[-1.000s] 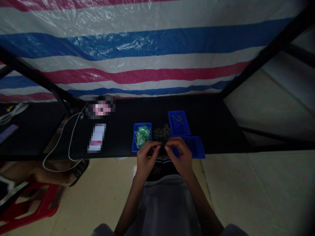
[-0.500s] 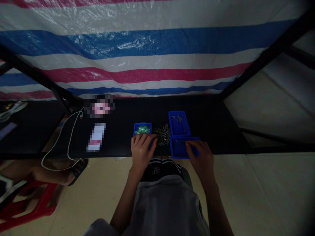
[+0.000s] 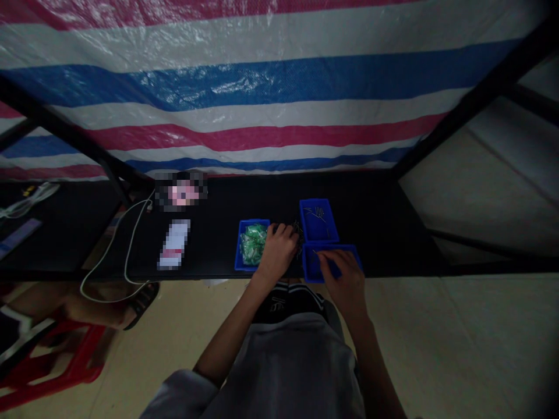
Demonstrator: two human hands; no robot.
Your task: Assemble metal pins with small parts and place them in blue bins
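Observation:
My left hand [image 3: 278,249] rests curled on the loose pile of small metal pins [image 3: 299,231] on the black table [image 3: 375,221], between a blue tray of green parts [image 3: 250,244] and two more blue trays. Its fingers are bent down into the pile; what they hold is hidden. My right hand [image 3: 343,276] lies over the near blue tray [image 3: 311,265], fingers pinched toward its inside, and whatever is between them is too small to name. The far blue tray [image 3: 318,220] holds a few pins.
A white cable [image 3: 126,244] loops off the table's left front edge beside two blurred flat items [image 3: 173,244]. Another person's sandalled foot [image 3: 135,298] and a red stool [image 3: 56,361] are at lower left. A striped tarp hangs behind the table. Black frame bars cross both sides.
My hands parted from a joined pinch in front of me. The left went to the green tray, then right onto the pin pile; the right dropped into the near blue tray.

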